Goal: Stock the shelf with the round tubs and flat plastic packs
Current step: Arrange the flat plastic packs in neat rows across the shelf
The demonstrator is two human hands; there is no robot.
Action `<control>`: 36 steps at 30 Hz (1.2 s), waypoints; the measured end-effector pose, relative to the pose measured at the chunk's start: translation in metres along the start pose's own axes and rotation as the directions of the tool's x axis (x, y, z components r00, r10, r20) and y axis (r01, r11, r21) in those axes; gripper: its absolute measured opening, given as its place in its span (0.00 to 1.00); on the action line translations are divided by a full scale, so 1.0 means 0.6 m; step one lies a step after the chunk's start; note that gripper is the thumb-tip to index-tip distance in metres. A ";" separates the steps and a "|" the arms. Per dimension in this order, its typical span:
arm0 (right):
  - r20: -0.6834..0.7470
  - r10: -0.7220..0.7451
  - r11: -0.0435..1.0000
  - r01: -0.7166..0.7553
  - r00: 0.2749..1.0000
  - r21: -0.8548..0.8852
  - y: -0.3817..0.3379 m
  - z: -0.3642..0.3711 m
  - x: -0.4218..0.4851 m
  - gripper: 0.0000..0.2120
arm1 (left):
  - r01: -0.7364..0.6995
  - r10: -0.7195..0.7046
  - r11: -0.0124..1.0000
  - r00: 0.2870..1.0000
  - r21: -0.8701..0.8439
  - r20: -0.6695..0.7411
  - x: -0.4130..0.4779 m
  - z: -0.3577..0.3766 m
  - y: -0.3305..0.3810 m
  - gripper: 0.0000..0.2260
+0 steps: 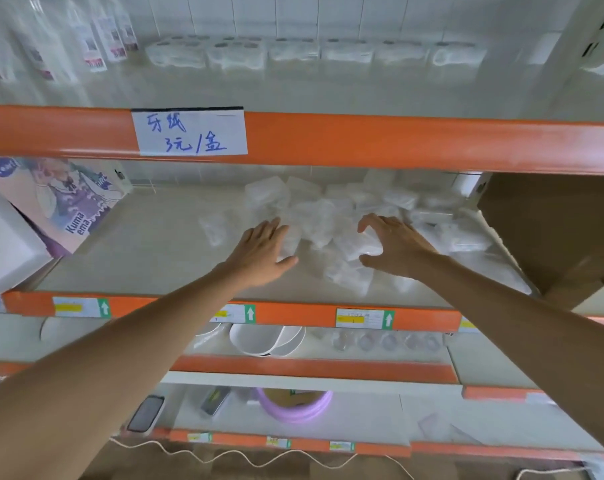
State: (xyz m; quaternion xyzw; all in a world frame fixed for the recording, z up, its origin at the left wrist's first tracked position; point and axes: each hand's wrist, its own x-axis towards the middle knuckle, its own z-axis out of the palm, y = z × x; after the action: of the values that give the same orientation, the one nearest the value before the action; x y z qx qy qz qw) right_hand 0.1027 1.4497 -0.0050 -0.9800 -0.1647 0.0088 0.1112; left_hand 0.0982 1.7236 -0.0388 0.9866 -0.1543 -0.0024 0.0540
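Both arms reach into the shelf toward the pile of clear plastic packs [331, 216], which lies loose on the pale shelf board. The left hand [262, 251] lies flat at the pile's left edge, palm down. Its fingers [271, 228] are straight and close together and touch the nearest packs, with the thumb spread toward the pile and nothing in its grasp. The right hand [394, 249] arches over the pile's front middle. Its fingers are curved like a claw and the thumb is set apart below them, so that they hold one white-filled pack [362, 245] between them.

Above the pile, on the orange beam [397, 140], a white handwritten label [189, 131] reads "牙线 3元/盒" in blue pen. Left of the pile leans an illustrated box [61, 199] with a cartoon figure and the words "Kuma ema"; a round badge on it is too blurred to read surely. Below the pile, price tags [364, 318] with green arrows sit on the shelf edge, their print illegible. Right of the pile stands a brown cardboard box [553, 230].
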 end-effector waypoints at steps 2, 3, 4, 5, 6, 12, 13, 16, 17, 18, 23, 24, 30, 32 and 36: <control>-0.024 -0.012 0.999 0.012 1.000 -0.031 0.002 0.000 -0.005 0.22 | 0.013 -0.013 1.000 1.000 -0.005 -0.021 -0.003 0.012 0.002 0.31; -0.032 -0.023 0.999 0.022 0.999 -0.039 0.003 0.000 -0.008 0.22 | 0.016 -0.016 1.000 0.999 -0.001 -0.038 -0.005 0.015 0.002 0.30; -0.039 -0.038 0.998 0.036 0.999 -0.047 0.005 0.001 -0.011 0.22 | 0.017 -0.016 1.000 0.998 0.006 -0.055 -0.006 0.018 0.001 0.29; -0.041 -0.051 0.997 0.049 0.998 -0.053 0.006 0.004 -0.013 0.22 | 0.011 -0.010 1.000 0.998 0.013 -0.069 -0.007 0.018 -0.002 0.29; -0.038 -0.055 0.997 0.053 0.998 -0.058 0.007 0.006 -0.014 0.22 | 0.000 0.001 1.000 0.997 0.019 -0.079 -0.008 0.018 -0.005 0.29; -0.029 -0.047 0.994 0.043 0.999 -0.101 0.008 0.001 -0.007 0.19 | -0.028 0.031 0.999 0.987 0.022 -0.157 -0.019 0.011 -0.018 0.27; -0.033 -0.057 0.994 0.053 0.998 -0.098 0.008 -0.001 -0.007 0.19 | -0.020 0.021 1.000 0.986 0.008 -0.166 -0.020 0.009 -0.018 0.27; -0.045 -0.072 0.993 0.067 0.996 -0.102 0.001 -0.007 -0.015 0.22 | -0.001 -0.006 0.999 0.985 -0.042 -0.170 -0.024 0.001 -0.017 0.29; -0.053 -0.072 0.992 0.066 0.996 -0.104 -0.003 -0.008 -0.019 0.23 | -0.002 -0.008 0.998 0.985 -0.056 -0.172 -0.027 -0.002 -0.016 0.30; -0.059 -0.071 0.992 0.065 0.996 -0.105 -0.008 -0.008 -0.025 0.24 | -0.005 -0.007 0.998 0.984 -0.068 -0.176 -0.031 -0.006 -0.015 0.31; -0.064 -0.084 0.991 0.077 0.994 -0.105 -0.046 -0.021 -0.066 0.27 | -0.060 0.037 0.992 0.979 -0.113 -0.198 -0.074 -0.037 0.001 0.30; -0.053 -0.090 0.991 0.083 0.995 -0.109 -0.053 -0.025 -0.075 0.28 | -0.076 0.050 0.990 0.976 -0.118 -0.213 -0.086 -0.044 0.005 0.30; -0.051 -0.139 0.981 0.130 0.989 -0.146 -0.100 -0.076 -0.139 0.27 | -0.141 0.104 0.982 0.959 -0.127 -0.262 -0.160 -0.108 0.025 0.29; -0.072 -0.152 0.979 0.140 0.986 -0.150 -0.114 -0.100 -0.160 0.27 | -0.163 0.129 0.980 0.958 -0.116 -0.256 -0.186 -0.145 0.031 0.30; -0.122 -0.188 0.975 0.171 0.975 -0.143 -0.142 -0.156 -0.190 0.26 | -0.186 0.159 0.978 0.957 -0.095 -0.243 -0.229 -0.228 0.038 0.33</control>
State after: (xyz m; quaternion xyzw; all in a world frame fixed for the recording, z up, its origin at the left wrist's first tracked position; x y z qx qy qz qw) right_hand -0.0273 1.4711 0.1030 -0.9646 -0.2451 -0.0783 0.0576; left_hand -0.0368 1.7581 0.0980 0.9578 -0.2321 0.1095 0.1293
